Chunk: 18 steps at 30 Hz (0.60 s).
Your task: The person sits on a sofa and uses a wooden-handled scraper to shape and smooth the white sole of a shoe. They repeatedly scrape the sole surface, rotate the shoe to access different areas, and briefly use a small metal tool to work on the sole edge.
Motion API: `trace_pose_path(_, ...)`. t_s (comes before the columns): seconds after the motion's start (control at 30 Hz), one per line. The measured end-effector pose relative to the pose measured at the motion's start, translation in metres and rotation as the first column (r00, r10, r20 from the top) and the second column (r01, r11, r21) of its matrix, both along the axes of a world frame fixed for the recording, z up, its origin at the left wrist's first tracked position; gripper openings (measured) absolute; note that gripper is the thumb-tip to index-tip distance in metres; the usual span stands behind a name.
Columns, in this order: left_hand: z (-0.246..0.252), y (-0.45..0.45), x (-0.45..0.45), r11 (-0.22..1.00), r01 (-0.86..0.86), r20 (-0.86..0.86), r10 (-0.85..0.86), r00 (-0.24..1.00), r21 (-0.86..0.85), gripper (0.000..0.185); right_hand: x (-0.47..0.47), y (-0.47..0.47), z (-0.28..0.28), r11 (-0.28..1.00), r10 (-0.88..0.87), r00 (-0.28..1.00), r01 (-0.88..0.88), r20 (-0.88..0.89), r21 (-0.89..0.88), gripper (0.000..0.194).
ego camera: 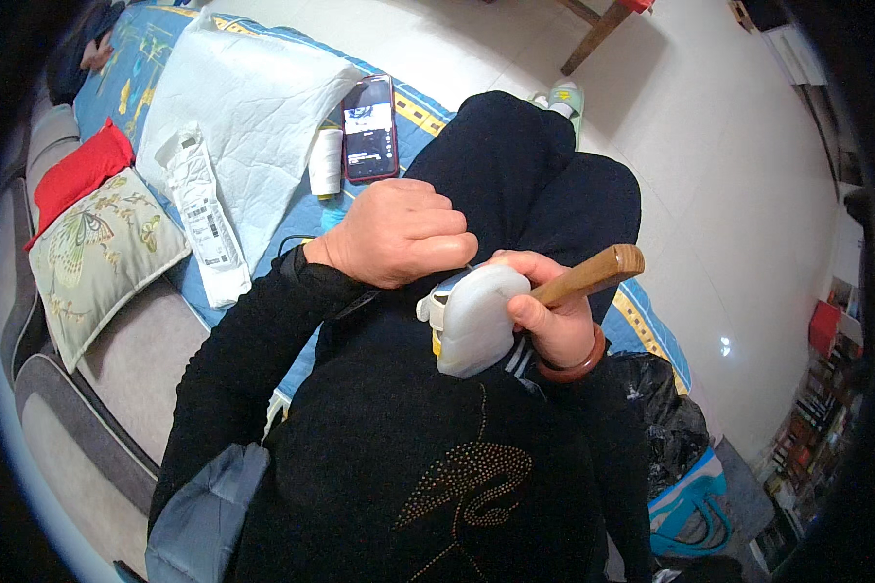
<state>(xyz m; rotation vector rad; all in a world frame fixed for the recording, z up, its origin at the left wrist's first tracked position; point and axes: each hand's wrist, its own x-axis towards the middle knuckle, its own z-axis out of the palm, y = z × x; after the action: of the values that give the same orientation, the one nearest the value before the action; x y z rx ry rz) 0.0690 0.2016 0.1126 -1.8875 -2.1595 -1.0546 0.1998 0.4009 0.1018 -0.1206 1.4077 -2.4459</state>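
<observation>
My right hand (558, 317), with a reddish-brown bangle at its wrist, grips a small shoe by its pale sole (481, 321). A wooden handle (590, 274) lies between that hand's thumb and fingers and points up to the right. On the shoe's left side a whitish strap (433, 309) shows. My left hand (408, 233) is curled into a fist above the shoe, back upward; its palm is hidden, so what it may hold cannot be told. A thin dark tip shows between the fist and the shoe. Both hands are over my black-clothed lap.
Left of my legs, on a blue patterned cover, are a white thread spool (326, 162), a phone (369, 127), a white pad (240, 95) and a labelled white packet (208, 211). Cushions (91, 244) rest further left. A black plastic bag (660, 415) lies right of me.
</observation>
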Motion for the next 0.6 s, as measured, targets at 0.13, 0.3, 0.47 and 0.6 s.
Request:
trace_pose_path(0.13, 0.000, -0.003, 0.000, 1.000, -0.002, -0.030, 0.003, 1.000, 0.026, 0.008, -0.001, -0.001, 0.000, 0.999, 0.029, 0.998, -0.030, -0.057, -0.021, 0.035)
trace_pose_path(0.3, -0.002, -0.005, 0.002, 0.999, 0.004, 0.008, -0.005, 1.000, 0.036, 0.009, -0.003, -0.003, -0.001, 0.999, 0.036, 0.995, -0.033, -0.090, 0.037, 0.040)
trace_pose_path(0.47, -0.005, -0.009, 0.005, 0.999, -0.019, 0.044, 0.017, 0.999, 0.039, 0.009, -0.004, -0.003, -0.001, 0.998, 0.052, 0.995, -0.054, -0.085, -0.021, 0.038)
trace_pose_path(0.6, -0.007, -0.012, 0.003, 0.999, -0.026, 0.021, 0.025, 0.999, 0.035, 0.009, 0.001, -0.006, 0.005, 1.000, 0.009, 1.000, -0.009, -0.003, -0.004, 0.040)
